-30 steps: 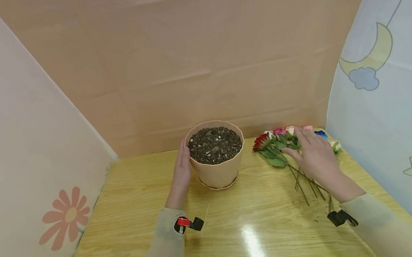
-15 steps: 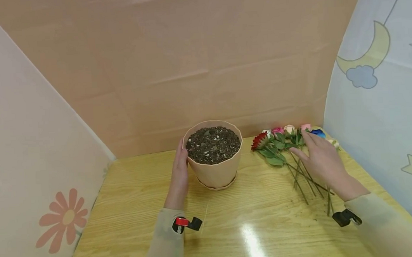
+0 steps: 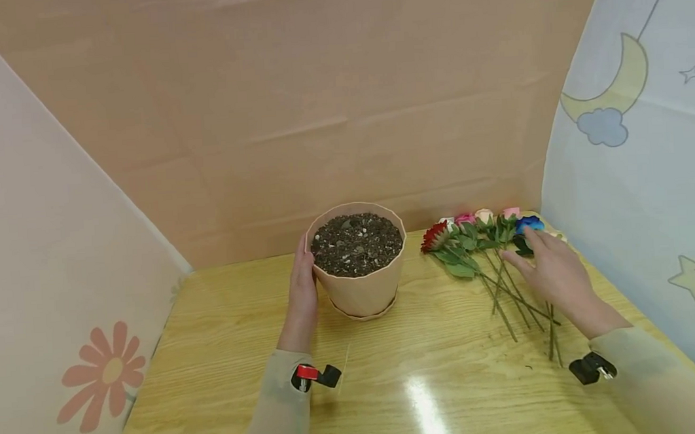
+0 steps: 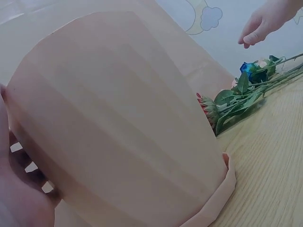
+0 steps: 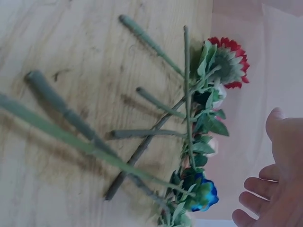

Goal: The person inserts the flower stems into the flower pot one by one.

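A beige flowerpot [image 3: 360, 295] filled with dark soil [image 3: 356, 245] stands on a matching saucer. My left hand [image 3: 300, 291] rests along the pot's left side, thumb close to the rim; in the left wrist view the pot wall [image 4: 118, 113] fills much of the picture and partly hides the fingers. Over the right end of a row of artificial flowers hovers my right hand [image 3: 557, 275], holding nothing, its fingers loosely spread. Nearest to it is a blue rose [image 3: 529, 224]. A red flower [image 3: 435, 236] lies at the row's left end, and in the right wrist view the stems [image 5: 147, 132] cross one another.
Pink and cream roses [image 3: 484, 216] lie between the red and blue flowers, heads toward the back wall [image 3: 342, 112]. The wooden table [image 3: 223, 328] meets printed side panels at left and right. Small dark crumbs dot the wood near the stems.
My right hand has shifted rightward along the flowers, uncovering the pink and blue roses. My left hand has stayed against the pot. The head view has turned slightly right.
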{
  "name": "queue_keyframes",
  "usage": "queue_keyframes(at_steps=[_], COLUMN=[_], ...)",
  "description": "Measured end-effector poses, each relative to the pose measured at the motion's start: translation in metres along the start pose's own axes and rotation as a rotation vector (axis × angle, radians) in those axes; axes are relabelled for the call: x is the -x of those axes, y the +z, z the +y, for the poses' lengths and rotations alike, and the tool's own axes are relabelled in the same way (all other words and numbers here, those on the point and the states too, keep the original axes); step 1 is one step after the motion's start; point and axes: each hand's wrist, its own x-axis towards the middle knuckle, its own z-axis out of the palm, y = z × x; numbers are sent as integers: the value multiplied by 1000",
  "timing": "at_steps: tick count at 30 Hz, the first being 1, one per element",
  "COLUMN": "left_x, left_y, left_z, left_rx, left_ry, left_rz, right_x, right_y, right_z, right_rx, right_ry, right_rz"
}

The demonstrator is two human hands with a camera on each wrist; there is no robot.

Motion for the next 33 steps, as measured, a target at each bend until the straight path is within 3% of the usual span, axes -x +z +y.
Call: queue_keyframes(at_steps=[17, 27, 33], left_x=[-5, -4, -4], left_y=[-5, -3, -3], left_z=[-2, -6, -7], left_rx=[-63, -63, -48], left_ry=[22, 4, -2], left_rz=[5, 8, 5], right_x=[11, 26, 33], right_y=[3, 3, 7], right_z=[32, 59, 66], right_rx=[4, -18, -35], right_ry=[81, 185, 176], right_rz=[37, -45, -57])
